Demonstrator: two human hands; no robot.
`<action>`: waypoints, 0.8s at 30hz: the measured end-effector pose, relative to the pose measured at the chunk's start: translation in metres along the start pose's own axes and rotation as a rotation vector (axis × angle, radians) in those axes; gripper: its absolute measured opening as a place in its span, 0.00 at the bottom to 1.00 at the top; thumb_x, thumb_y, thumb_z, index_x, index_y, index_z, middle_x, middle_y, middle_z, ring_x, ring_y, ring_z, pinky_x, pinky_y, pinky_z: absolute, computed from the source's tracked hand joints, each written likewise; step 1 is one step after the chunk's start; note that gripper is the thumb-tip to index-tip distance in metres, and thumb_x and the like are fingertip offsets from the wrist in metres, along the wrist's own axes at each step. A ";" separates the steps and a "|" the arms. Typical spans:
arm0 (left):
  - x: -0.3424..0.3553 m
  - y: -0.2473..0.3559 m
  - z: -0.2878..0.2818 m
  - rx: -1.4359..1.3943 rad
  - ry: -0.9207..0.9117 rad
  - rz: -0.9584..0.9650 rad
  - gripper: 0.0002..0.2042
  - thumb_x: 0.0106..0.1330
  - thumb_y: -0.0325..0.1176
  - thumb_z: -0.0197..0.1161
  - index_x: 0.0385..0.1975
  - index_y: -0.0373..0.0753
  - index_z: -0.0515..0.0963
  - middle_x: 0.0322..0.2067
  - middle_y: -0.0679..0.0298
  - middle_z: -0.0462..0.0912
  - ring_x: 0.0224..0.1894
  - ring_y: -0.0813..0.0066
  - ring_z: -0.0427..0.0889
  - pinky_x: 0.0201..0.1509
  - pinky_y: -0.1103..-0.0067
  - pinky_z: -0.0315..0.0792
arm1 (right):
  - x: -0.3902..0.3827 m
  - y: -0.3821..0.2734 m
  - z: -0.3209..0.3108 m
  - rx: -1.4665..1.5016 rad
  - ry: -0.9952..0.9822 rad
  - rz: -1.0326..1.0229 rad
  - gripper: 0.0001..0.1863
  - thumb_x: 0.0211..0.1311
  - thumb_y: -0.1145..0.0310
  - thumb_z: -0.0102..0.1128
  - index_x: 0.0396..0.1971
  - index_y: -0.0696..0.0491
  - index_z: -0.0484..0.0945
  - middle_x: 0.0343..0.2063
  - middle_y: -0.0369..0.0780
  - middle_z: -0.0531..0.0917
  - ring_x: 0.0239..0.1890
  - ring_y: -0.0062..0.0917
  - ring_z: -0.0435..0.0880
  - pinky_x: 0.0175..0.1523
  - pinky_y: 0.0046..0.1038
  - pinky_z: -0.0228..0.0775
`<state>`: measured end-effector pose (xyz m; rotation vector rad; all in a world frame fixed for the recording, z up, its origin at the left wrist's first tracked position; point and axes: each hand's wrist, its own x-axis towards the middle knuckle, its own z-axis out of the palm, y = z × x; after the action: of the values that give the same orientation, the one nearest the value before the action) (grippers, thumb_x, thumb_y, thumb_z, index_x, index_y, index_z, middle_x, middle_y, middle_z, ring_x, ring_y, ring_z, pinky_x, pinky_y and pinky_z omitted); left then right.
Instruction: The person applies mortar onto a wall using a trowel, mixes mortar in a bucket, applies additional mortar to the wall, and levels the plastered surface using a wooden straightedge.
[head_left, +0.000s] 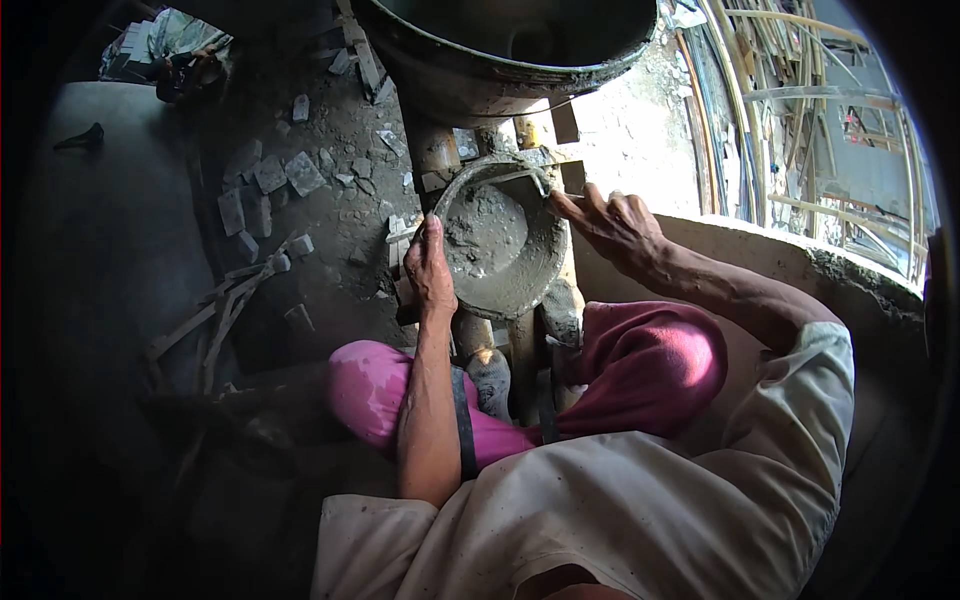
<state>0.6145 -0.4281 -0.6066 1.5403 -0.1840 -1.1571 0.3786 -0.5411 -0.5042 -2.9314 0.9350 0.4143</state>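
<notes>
My left hand grips the left rim of a round, mortar-smeared bucket in front of my knees. Wet grey mortar lies inside it. Over the bucket's far right rim, my right hand is closed round the handle of what looks like a trowel. Its thin metal neck bends at the rim, and a pale edge reaches across the far part of the bucket. How much of the blade is in the mortar is hard to make out.
A large dark tub stands just beyond the bucket. Bamboo poles run beneath both, with my feet on them. Broken blocks and wood strips lie far below on the left. A rough wall edge curves along the right.
</notes>
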 end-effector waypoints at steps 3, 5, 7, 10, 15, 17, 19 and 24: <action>0.002 -0.007 0.002 -0.057 0.026 0.018 0.25 0.68 0.52 0.59 0.47 0.32 0.78 0.46 0.64 0.80 0.48 0.77 0.73 0.55 0.80 0.64 | 0.009 0.001 0.053 0.060 -0.164 -0.059 0.31 0.62 0.69 0.52 0.67 0.46 0.57 0.33 0.47 0.77 0.26 0.33 0.84 0.27 0.34 0.77; 0.001 -0.006 -0.001 -0.032 0.029 0.009 0.25 0.69 0.52 0.59 0.46 0.32 0.78 0.44 0.65 0.79 0.46 0.78 0.72 0.53 0.81 0.64 | -0.002 0.011 0.070 0.130 -0.177 -0.107 0.33 0.64 0.68 0.49 0.70 0.43 0.54 0.35 0.48 0.79 0.29 0.36 0.84 0.32 0.36 0.78; 0.001 -0.003 -0.003 0.054 -0.034 -0.019 0.26 0.69 0.53 0.58 0.48 0.31 0.78 0.44 0.65 0.79 0.47 0.78 0.72 0.54 0.81 0.64 | -0.013 0.008 0.080 0.242 -0.328 -0.056 0.33 0.65 0.68 0.48 0.70 0.42 0.54 0.35 0.49 0.80 0.30 0.38 0.84 0.35 0.38 0.78; -0.003 0.003 -0.001 0.021 -0.020 0.018 0.26 0.69 0.53 0.58 0.49 0.32 0.77 0.44 0.65 0.79 0.47 0.78 0.72 0.55 0.81 0.63 | -0.028 0.008 0.073 0.282 -0.302 -0.080 0.30 0.64 0.69 0.48 0.66 0.38 0.58 0.31 0.46 0.81 0.29 0.39 0.85 0.31 0.40 0.78; 0.001 -0.007 -0.005 -0.024 0.012 0.015 0.28 0.68 0.54 0.59 0.52 0.31 0.76 0.48 0.63 0.80 0.50 0.77 0.74 0.57 0.79 0.63 | -0.020 0.005 0.069 0.247 -0.453 -0.259 0.28 0.62 0.66 0.51 0.64 0.35 0.67 0.37 0.43 0.81 0.27 0.38 0.83 0.30 0.38 0.76; 0.004 -0.009 -0.005 0.020 0.001 0.050 0.24 0.69 0.53 0.57 0.43 0.32 0.79 0.39 0.68 0.79 0.43 0.80 0.72 0.53 0.81 0.63 | -0.018 0.002 0.047 0.242 -0.335 -0.146 0.33 0.62 0.68 0.50 0.68 0.31 0.58 0.33 0.46 0.81 0.26 0.37 0.84 0.28 0.37 0.76; -0.001 0.000 -0.002 0.097 -0.020 0.050 0.24 0.70 0.53 0.56 0.39 0.33 0.79 0.35 0.70 0.77 0.41 0.82 0.70 0.51 0.82 0.63 | -0.013 0.001 0.032 0.173 -0.199 -0.068 0.35 0.60 0.69 0.53 0.69 0.41 0.58 0.32 0.47 0.78 0.23 0.34 0.82 0.26 0.32 0.75; -0.002 0.001 0.003 0.046 -0.026 0.012 0.29 0.70 0.54 0.56 0.52 0.29 0.76 0.50 0.57 0.80 0.53 0.71 0.75 0.59 0.78 0.64 | 0.020 -0.008 0.042 0.133 -0.095 -0.139 0.30 0.63 0.70 0.50 0.66 0.45 0.59 0.32 0.49 0.79 0.24 0.35 0.84 0.24 0.35 0.76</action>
<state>0.6115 -0.4293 -0.6047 1.5636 -0.2384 -1.1709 0.3888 -0.5411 -0.5503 -2.8070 0.7130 0.4606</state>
